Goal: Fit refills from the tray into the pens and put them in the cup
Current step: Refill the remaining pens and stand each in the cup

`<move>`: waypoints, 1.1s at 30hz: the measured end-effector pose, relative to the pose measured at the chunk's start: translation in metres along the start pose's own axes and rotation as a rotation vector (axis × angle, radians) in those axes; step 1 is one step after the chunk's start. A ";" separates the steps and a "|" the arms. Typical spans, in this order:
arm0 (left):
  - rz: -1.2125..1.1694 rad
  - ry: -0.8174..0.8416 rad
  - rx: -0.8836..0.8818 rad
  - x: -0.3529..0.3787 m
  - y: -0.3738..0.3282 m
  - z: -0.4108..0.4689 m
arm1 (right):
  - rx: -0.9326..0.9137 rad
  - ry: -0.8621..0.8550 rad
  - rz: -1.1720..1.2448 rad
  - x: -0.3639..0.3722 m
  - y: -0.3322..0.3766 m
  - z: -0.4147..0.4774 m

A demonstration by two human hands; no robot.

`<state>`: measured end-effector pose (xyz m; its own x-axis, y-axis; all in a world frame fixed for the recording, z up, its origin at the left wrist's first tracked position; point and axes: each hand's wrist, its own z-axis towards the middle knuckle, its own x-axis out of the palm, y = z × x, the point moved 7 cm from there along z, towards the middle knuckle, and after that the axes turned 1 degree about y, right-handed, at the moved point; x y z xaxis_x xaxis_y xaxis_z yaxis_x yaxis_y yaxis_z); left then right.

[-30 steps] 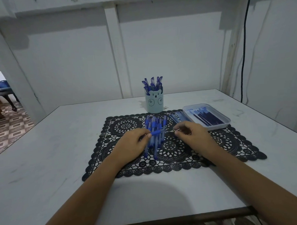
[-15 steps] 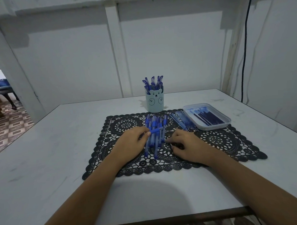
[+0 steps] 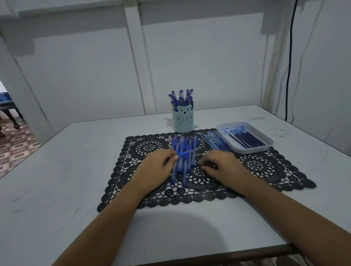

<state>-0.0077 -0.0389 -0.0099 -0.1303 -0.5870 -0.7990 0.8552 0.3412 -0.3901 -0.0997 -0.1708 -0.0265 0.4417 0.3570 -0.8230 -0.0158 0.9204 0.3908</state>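
On the white table [image 3: 72, 176] a black lace mat [image 3: 271, 169] lies mid-width, its long side parallel to the near edge. Over the mat's left half, the left hand [image 3: 154, 169] pinches a blue pen [image 3: 186, 153] at its grip end. The pen's long axis runs nearly parallel to the table's near edge, and its free end points right, across a pile of pens [image 3: 182, 166]. Those pens lie side by side at the mat's centre with their long axes running from near to far. Beyond the mat's far edge a pale cup [image 3: 183, 122] with a bear face stands upright, with pens standing in it. The right hand [image 3: 223, 167] rests knuckles-up on the mat just right of the pile, apart from the left, fingers curled under. Whether they pinch anything is hidden. Further right, a loose row of thin blue pieces [image 3: 214, 142] lies slanted, too blurred to identify. A white tray [image 3: 250, 149] sits on the mat's far right corner, holding dark refills [image 3: 244, 138] angled the same way.
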 end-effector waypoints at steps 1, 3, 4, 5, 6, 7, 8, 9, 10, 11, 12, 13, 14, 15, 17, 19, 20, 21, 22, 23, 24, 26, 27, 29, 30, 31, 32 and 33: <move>0.002 0.001 0.000 0.000 0.000 0.000 | -0.003 0.004 -0.007 0.001 0.000 0.000; 0.007 0.001 0.005 0.000 0.000 0.000 | 0.000 0.014 -0.022 0.002 0.000 0.000; 0.007 0.001 0.009 0.000 -0.001 0.000 | 0.004 0.020 -0.027 0.003 0.000 0.000; 0.008 0.003 0.011 0.001 -0.001 0.000 | 0.006 0.025 -0.028 0.003 -0.001 0.000; 0.009 0.005 0.012 0.001 -0.001 0.000 | 0.006 0.030 -0.027 0.003 -0.001 -0.001; 0.010 0.006 0.012 0.001 -0.001 0.000 | 0.002 0.029 -0.023 0.004 -0.002 -0.001; 0.011 0.007 0.010 0.001 0.000 0.000 | 0.000 0.017 -0.019 0.003 -0.002 0.000; 0.010 0.007 0.009 0.001 0.000 0.000 | 0.002 -0.012 -0.011 0.001 -0.002 0.000; 0.008 0.006 0.009 0.001 0.000 0.000 | 0.016 -0.061 0.005 -0.004 -0.003 0.000; 0.004 0.006 0.013 0.001 -0.001 0.000 | 0.043 -0.125 0.036 -0.009 -0.004 0.001; -0.002 0.007 0.021 0.001 -0.002 0.000 | 0.079 -0.189 0.084 -0.016 -0.005 0.000; -0.007 0.007 0.031 0.001 -0.004 -0.001 | 0.112 -0.235 0.144 -0.020 -0.005 0.000; -0.012 0.009 0.042 0.002 -0.006 -0.001 | 0.134 -0.248 0.208 -0.022 -0.005 0.000; -0.018 0.011 0.055 0.002 -0.007 -0.001 | 0.143 -0.225 0.260 -0.021 -0.005 0.000; -0.029 0.022 0.085 0.004 -0.010 -0.001 | 0.134 -0.140 0.298 -0.014 -0.003 0.003; -0.034 0.040 0.104 0.007 -0.013 -0.001 | 0.149 -0.093 0.311 -0.011 -0.003 0.004; -0.038 0.040 0.108 0.007 -0.014 -0.001 | 0.164 -0.087 0.330 -0.011 -0.004 0.004; -0.040 0.033 0.106 0.006 -0.014 -0.001 | 0.186 -0.090 0.366 -0.013 -0.006 0.004; -0.038 0.021 0.098 0.004 -0.013 -0.001 | 0.214 -0.103 0.425 -0.017 -0.010 0.004; -0.033 0.007 0.084 0.002 -0.011 -0.001 | 0.249 -0.130 0.511 -0.021 -0.015 0.003; -0.028 -0.006 0.067 -0.001 -0.008 0.000 | 0.286 -0.176 0.598 -0.027 -0.022 0.001; -0.017 -0.031 0.032 -0.005 -0.001 0.001 | 0.387 -0.336 0.718 -0.039 -0.043 -0.001; -0.011 -0.042 0.017 -0.007 0.001 0.001 | 0.447 -0.438 0.754 -0.046 -0.055 -0.003; -0.003 -0.054 -0.007 -0.008 0.005 0.001 | 0.558 -0.644 0.757 -0.056 -0.076 -0.011; 0.000 -0.054 -0.014 -0.007 0.006 0.001 | 0.580 -0.720 0.707 -0.061 -0.082 -0.015; 0.004 -0.050 -0.016 -0.006 0.006 0.002 | 0.576 -0.755 0.627 -0.064 -0.086 -0.017; 0.009 -0.045 -0.016 -0.004 0.007 0.002 | 0.541 -0.751 0.522 -0.065 -0.086 -0.016; 0.013 -0.041 -0.013 -0.003 0.006 0.002 | 0.494 -0.719 0.413 -0.065 -0.084 -0.013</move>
<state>-0.0006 -0.0367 -0.0090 -0.0987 -0.6118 -0.7849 0.8499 0.3584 -0.3862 -0.1387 -0.2689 -0.0112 0.9322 0.3035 -0.1970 0.0137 0.5145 0.8574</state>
